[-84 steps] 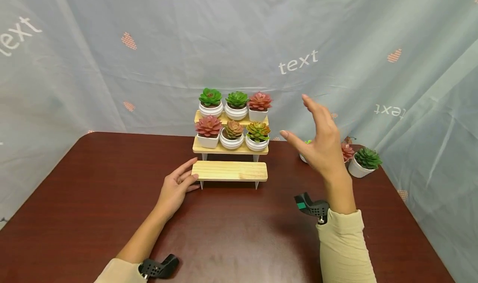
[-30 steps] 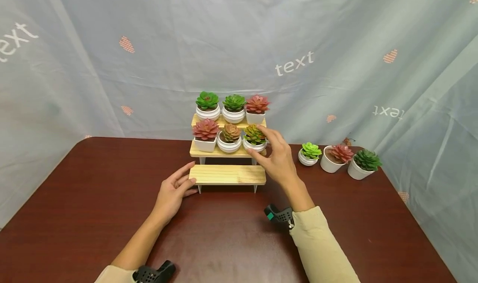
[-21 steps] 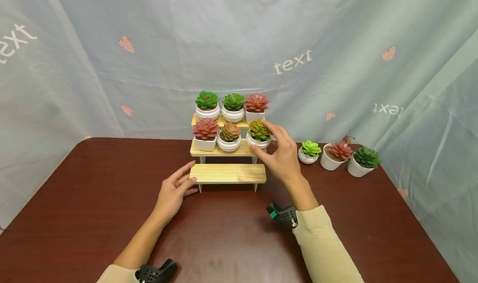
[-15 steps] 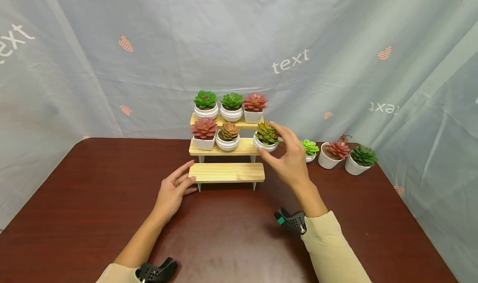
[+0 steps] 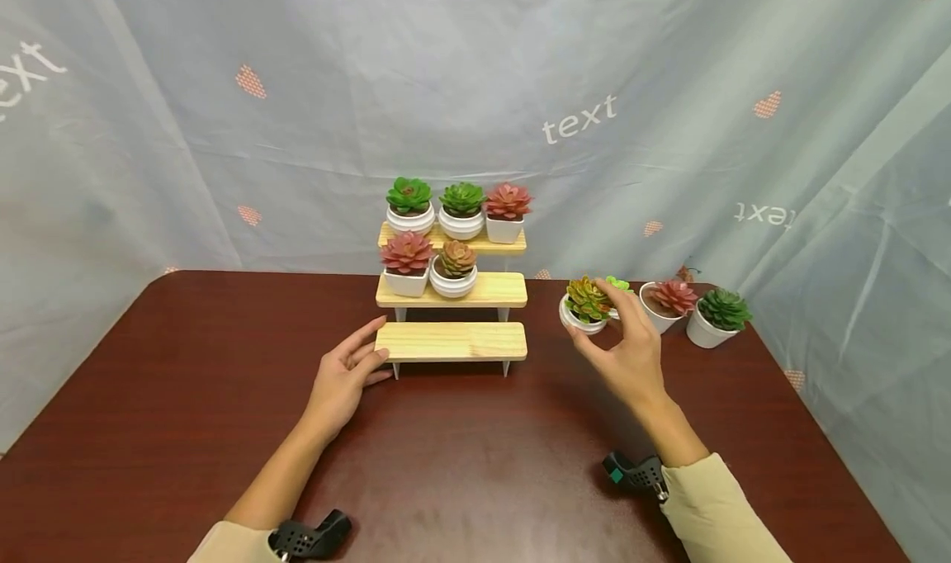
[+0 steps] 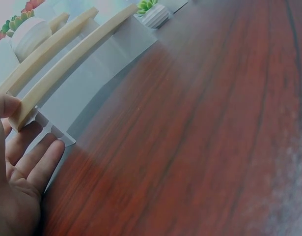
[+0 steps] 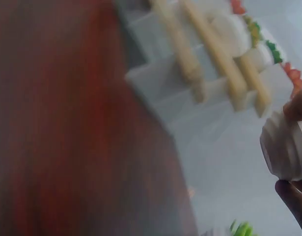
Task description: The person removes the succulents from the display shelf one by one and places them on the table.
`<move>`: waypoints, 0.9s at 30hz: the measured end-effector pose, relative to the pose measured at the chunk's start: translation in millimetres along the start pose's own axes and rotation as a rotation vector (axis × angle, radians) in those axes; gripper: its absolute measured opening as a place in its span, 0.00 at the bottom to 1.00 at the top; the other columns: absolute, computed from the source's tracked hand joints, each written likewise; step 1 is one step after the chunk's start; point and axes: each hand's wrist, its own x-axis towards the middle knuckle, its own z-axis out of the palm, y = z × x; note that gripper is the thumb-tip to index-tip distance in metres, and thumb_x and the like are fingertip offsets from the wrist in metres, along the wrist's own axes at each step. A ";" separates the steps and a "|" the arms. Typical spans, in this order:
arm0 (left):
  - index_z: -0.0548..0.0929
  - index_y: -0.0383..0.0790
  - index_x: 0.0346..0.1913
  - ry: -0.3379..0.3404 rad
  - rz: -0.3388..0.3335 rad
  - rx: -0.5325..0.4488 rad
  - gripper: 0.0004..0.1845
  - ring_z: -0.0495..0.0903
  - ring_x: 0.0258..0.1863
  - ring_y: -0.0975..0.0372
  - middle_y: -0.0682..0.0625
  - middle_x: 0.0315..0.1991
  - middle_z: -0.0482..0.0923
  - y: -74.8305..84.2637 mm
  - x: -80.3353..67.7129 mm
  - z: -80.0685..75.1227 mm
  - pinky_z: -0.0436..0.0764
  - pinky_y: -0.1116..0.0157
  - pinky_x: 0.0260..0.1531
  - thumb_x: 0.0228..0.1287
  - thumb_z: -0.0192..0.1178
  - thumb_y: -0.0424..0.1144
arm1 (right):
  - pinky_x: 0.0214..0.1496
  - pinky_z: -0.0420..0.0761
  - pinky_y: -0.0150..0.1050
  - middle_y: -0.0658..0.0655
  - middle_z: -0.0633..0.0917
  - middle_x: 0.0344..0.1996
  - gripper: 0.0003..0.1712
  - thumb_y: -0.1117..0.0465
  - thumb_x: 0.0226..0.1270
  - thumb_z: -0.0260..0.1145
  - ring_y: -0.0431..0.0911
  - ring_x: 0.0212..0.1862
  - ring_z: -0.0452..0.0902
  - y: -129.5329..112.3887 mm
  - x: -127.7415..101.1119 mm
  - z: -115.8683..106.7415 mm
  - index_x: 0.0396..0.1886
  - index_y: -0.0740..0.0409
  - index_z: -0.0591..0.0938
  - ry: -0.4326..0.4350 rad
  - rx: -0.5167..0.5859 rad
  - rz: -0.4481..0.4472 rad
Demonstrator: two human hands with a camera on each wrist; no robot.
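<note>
A three-step wooden stand sits at the back middle of the brown table. My right hand pinches a small white ribbed pot with a yellow-green succulent and holds it just above the table, right of the stand; the pot shows between thumb and fingers in the blurred right wrist view. My left hand rests open on the table, fingertips touching the left end of the lowest step. The lowest step is bare. The middle step carries two pots, the top step three.
Three more potted succulents stand at the back right: a light green one partly behind the held pot, a red one and a dark green one. A grey cloth backdrop surrounds the table.
My right hand took the yellow-green succulent pot from the right end of the middle step and carried it right and down toward the table. The left hand has stayed put.
</note>
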 end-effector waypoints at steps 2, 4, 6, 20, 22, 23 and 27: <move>0.66 0.45 0.77 -0.012 0.003 -0.002 0.28 0.83 0.51 0.76 0.31 0.64 0.76 -0.5 0.4 1.1 0.88 0.69 0.48 0.78 0.55 0.40 | 0.56 0.74 0.13 0.61 0.82 0.56 0.42 0.69 0.48 0.81 0.42 0.57 0.78 8.1 -7.2 -6.8 0.67 0.56 0.78 0.012 -0.015 -0.008; 0.66 0.45 0.77 -0.011 0.009 0.001 0.28 0.83 0.51 0.76 0.33 0.63 0.78 -0.3 0.5 1.2 0.88 0.69 0.48 0.78 0.55 0.40 | 0.56 0.74 0.12 0.62 0.83 0.55 0.45 0.70 0.47 0.81 0.37 0.56 0.77 16.3 -13.3 -11.8 0.68 0.56 0.77 0.040 -0.018 -0.007; 0.66 0.44 0.77 -0.002 0.013 0.003 0.28 0.83 0.51 0.76 0.40 0.61 0.82 0.2 0.3 0.3 0.88 0.69 0.48 0.78 0.56 0.40 | 0.53 0.75 0.12 0.64 0.82 0.54 0.46 0.71 0.48 0.81 0.34 0.56 0.75 24.3 -17.0 -14.1 0.70 0.57 0.75 0.073 -0.008 0.010; 0.65 0.43 0.77 0.004 0.006 -0.003 0.29 0.84 0.51 0.75 0.57 0.55 0.84 1.0 -3.3 -1.0 0.88 0.70 0.49 0.78 0.56 0.41 | 0.48 0.74 0.10 0.64 0.81 0.58 0.38 0.67 0.53 0.79 0.45 0.55 0.77 56.3 -27.9 -8.6 0.66 0.56 0.78 0.035 -0.061 0.136; 0.65 0.43 0.77 0.001 0.004 -0.002 0.29 0.84 0.51 0.75 0.55 0.56 0.85 1.6 -2.7 -0.3 0.88 0.70 0.49 0.77 0.56 0.41 | 0.49 0.74 0.09 0.65 0.81 0.58 0.38 0.67 0.53 0.80 0.47 0.55 0.78 58.5 -29.1 -8.3 0.67 0.56 0.79 0.031 -0.057 0.145; 0.65 0.43 0.77 0.000 0.003 -0.003 0.29 0.84 0.51 0.75 0.54 0.56 0.85 1.8 -2.3 0.0 0.88 0.69 0.49 0.77 0.56 0.41 | 0.49 0.74 0.09 0.65 0.80 0.57 0.38 0.67 0.53 0.80 0.48 0.56 0.78 59.4 -29.5 -8.2 0.67 0.55 0.78 0.028 -0.053 0.153; 0.66 0.44 0.77 -0.003 0.001 -0.005 0.29 0.83 0.51 0.75 0.56 0.55 0.85 1.8 -1.2 0.3 0.88 0.69 0.49 0.78 0.56 0.40 | 0.50 0.76 0.12 0.65 0.80 0.57 0.39 0.66 0.54 0.80 0.52 0.57 0.78 61.2 -30.8 -8.4 0.68 0.53 0.78 0.006 -0.052 0.199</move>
